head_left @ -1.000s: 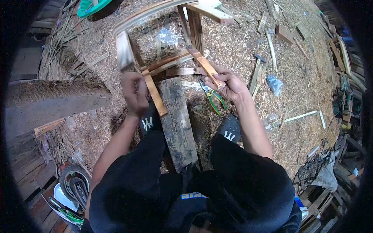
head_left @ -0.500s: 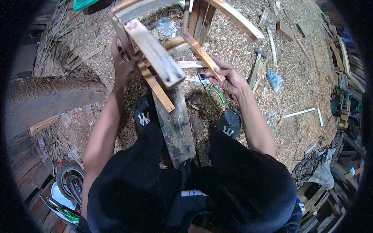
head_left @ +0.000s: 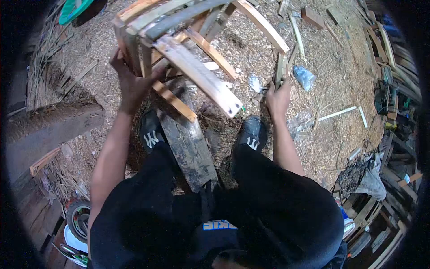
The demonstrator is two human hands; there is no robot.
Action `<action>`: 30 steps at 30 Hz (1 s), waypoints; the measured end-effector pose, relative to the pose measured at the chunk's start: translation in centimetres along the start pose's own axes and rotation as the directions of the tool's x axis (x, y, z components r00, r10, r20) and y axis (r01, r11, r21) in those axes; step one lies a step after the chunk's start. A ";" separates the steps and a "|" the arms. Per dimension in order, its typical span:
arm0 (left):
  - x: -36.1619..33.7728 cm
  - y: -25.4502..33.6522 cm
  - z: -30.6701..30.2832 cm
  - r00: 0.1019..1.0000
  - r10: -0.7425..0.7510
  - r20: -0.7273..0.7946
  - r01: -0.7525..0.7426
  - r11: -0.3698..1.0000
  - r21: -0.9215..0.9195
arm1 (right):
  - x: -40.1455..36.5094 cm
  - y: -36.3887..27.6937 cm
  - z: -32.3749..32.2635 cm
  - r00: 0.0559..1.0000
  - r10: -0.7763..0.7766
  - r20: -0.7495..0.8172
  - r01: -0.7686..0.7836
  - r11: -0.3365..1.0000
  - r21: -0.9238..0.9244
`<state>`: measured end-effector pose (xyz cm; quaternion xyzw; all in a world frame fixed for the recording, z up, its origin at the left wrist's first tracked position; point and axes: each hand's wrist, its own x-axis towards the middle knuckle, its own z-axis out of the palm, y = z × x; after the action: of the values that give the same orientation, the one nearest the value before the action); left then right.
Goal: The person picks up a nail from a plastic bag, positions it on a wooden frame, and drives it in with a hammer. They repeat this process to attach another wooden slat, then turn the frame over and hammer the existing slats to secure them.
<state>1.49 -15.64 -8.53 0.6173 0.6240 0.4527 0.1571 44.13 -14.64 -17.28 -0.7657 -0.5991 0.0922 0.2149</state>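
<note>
A wooden frame with curved slats (head_left: 264, 27) and straight legs is lifted above the ground, tilted. My left hand (head_left: 132, 87) is closed round its upright pieces at the left. The frame's pale wide slat (head_left: 199, 76) slants toward my right foot, over a worn plank (head_left: 186, 148) between my feet. Out to the right, my right hand (head_left: 278, 101) is closed on the wooden handle of a hammer (head_left: 281, 71), whose head is hidden behind the curved slat's end. Only a green bit of the pliers (head_left: 243, 108) shows by the pale slat's tip.
Wood shavings cover the ground. A blue plastic bag (head_left: 304, 77) lies right of my right hand, with a clear bag (head_left: 255, 83) to its left. A thick beam (head_left: 53, 125) juts in from the left. Scrap wood (head_left: 312, 18) lies at the upper right.
My right hand has let go of the small slat on the frame and taken hold of the hammer handle. The frame has turned and swung right, now covering most of the pliers.
</note>
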 end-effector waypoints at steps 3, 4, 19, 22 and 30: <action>-0.2 -0.6 -0.5 1.000 -0.023 0.011 0.024 0.995 -0.095 | 1.4 0.0 -1.6 0.975 0.143 0.170 -0.169 0.973 0.155; -0.6 -1.0 -0.6 0.999 -0.039 0.004 0.040 0.996 -0.081 | 1.2 -0.3 -2.8 0.981 0.074 0.177 -0.106 0.978 0.180; -0.5 0.4 -0.1 0.997 0.052 0.062 -0.058 0.994 0.097 | -7.1 2.3 -9.3 0.877 -0.219 0.427 0.109 0.957 0.268; -0.4 1.1 0.2 0.998 0.015 0.067 -0.019 0.999 0.049 | -7.9 2.9 -8.5 0.867 -0.365 0.339 0.300 0.926 0.230; -0.4 0.2 -0.2 0.997 0.047 0.065 -0.066 0.940 0.335 | -8.4 1.5 -7.8 0.779 -0.511 0.363 0.500 0.856 0.132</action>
<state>1.53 -16.09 -8.42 0.6649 0.6697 0.3263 0.0536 46.29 -24.62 -11.97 -0.5405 -0.8111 0.1883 0.1206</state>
